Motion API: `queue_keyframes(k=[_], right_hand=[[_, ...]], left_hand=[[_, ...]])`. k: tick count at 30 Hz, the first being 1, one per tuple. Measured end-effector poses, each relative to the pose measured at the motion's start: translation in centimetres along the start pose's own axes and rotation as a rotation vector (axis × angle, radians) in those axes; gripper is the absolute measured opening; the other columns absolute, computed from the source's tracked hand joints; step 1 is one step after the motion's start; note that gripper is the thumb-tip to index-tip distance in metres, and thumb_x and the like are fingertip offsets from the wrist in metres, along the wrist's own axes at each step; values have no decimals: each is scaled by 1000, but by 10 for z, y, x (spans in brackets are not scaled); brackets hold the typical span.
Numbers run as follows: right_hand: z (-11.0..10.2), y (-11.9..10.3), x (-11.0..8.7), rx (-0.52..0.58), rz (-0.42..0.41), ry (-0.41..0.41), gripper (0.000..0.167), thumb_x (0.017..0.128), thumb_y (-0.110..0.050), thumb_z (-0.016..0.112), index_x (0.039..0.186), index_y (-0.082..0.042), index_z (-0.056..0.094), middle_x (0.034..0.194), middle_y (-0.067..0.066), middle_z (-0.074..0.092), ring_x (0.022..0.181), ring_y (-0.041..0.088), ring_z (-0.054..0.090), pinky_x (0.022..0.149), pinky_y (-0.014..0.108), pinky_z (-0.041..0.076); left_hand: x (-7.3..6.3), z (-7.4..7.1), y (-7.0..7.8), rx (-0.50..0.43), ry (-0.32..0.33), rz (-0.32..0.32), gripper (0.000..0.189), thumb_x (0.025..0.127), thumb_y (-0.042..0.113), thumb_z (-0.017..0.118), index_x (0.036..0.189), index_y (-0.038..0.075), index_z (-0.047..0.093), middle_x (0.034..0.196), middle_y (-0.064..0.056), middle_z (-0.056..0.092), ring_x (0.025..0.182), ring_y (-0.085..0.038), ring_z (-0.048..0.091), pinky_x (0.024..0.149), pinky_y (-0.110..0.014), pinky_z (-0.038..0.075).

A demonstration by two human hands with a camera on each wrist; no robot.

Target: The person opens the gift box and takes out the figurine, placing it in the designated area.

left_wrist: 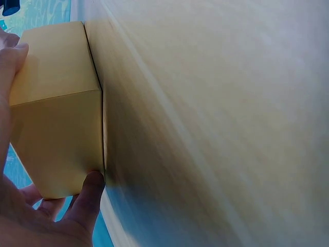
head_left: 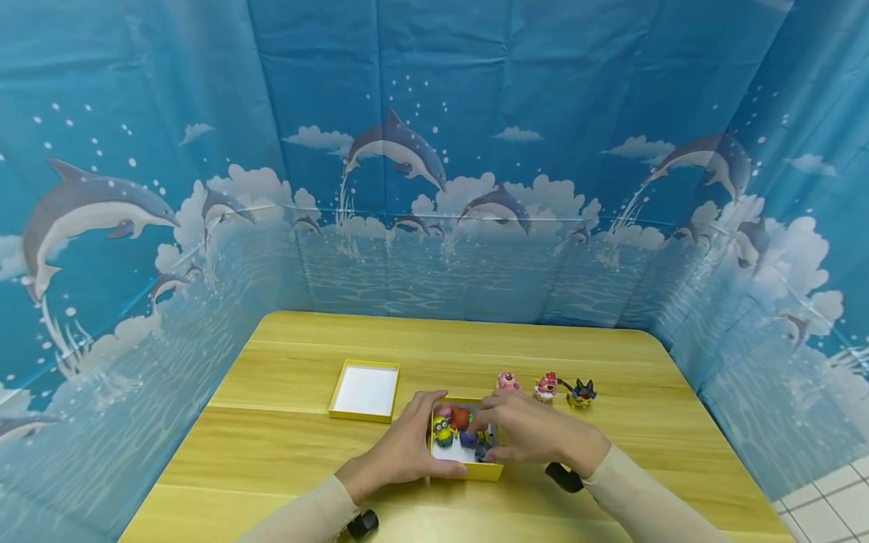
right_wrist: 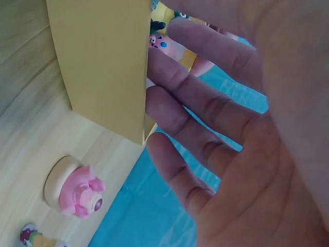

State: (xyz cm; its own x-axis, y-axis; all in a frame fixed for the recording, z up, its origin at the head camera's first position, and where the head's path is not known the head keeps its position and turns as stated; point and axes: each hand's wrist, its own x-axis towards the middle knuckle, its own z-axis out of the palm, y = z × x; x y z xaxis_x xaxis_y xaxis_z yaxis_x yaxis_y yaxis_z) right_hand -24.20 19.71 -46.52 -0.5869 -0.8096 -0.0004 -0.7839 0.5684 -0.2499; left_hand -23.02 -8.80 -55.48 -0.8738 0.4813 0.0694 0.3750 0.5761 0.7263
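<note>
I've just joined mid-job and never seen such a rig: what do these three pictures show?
There is no machine: someone is working bare-handed. The wide picture comes from a head-worn camera; the other two from one on each wrist. The left hand grips a yellow box with small figures inside; the right hand reaches into it, though whether it holds one is unclear. On the wooden table, three more figures stand beyond the right hand, and a shallow yellow tray lies beyond the left.

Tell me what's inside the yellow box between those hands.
A yellow goggled figure, a pink figure, a reddish figure and something purple. The right hand covers part of the inside; anything beneath it can't be seen.
</note>
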Motion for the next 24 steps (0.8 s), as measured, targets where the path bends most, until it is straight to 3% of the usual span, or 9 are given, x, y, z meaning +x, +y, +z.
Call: queue_keyframes(k=[7, 17, 24], right_hand=[[3, 1, 14, -24, -21, -44, 27, 95, -27, 101, 120, -23, 90, 120, -10, 85, 110, 9, 73, 96, 36, 64], [5, -2, 28, -13, -2, -90, 12, 96, -24, 99, 104, -24, 90, 94, -13, 81, 78, -4, 56, 78, 24, 46], [6, -1, 29, -20, 4, -98, 11, 97, -27, 99, 100, -26, 89, 93, -17, 80, 80, -4, 60, 80, 24, 48]], left_hand=[[1, 0, 0, 2, 8, 7, 129, 84, 75, 97, 182, 18, 34, 174, -7, 50, 149, -23, 60, 124, -53, 56], [0, 1, -2, 11, 20, 18, 129, 84, 74, 97, 182, 17, 35, 172, -6, 51, 148, -23, 59, 126, -52, 55], [0, 1, -1, 8, 15, 18, 128, 85, 73, 97, 182, 17, 35, 172, -6, 51, 148, -22, 60, 125, -52, 56]])
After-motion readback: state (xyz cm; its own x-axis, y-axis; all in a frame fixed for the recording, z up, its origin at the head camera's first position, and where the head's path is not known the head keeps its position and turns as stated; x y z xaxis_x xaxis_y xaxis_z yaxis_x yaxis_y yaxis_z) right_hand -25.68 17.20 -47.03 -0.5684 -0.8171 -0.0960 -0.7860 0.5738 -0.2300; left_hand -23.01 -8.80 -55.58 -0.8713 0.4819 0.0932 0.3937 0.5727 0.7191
